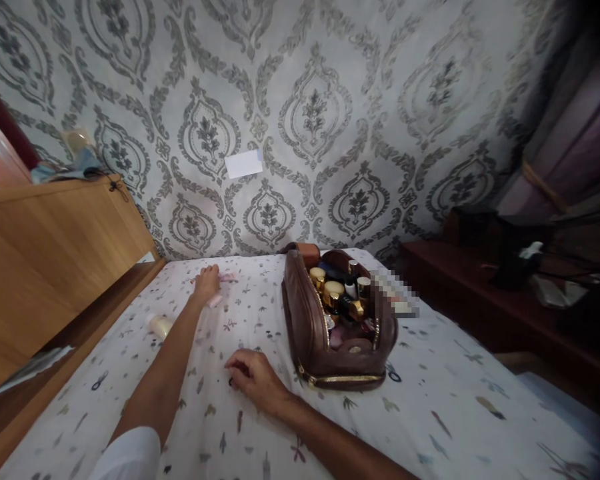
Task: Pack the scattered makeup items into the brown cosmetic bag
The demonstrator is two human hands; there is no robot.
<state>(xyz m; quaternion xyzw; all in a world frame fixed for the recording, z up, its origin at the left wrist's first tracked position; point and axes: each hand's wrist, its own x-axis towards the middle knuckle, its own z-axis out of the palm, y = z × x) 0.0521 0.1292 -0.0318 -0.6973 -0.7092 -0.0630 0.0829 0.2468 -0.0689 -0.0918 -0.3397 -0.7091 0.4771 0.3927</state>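
My left hand (pixel 207 284) reaches to the far left part of the patterned sheet (pixel 260 300), its fingers curled down and mostly hidden. Small pink items (pixel 227 277) lie right beside it; whether the fingers hold one, I cannot make out. My right hand (pixel 254 377) hovers low over the sheet, loosely bent, fingers slightly apart and nothing seen in them. Just right of it stands a brown leather cosmetic bag (pixel 303 313), unzipped, packed with gold-capped bottles (pixel 334 291) and other cosmetics. A cream-coloured tube (pixel 160 327) lies left of my left forearm.
A wooden panel (pixel 65 247) borders the left side. Patterned wallpaper (pixel 315 120) with a white card (pixel 244 164) rises behind. A blurred-out flat item (pixel 397 293) lies behind the bag. Along the right runs a dark red ledge (pixel 445 287) with black objects.
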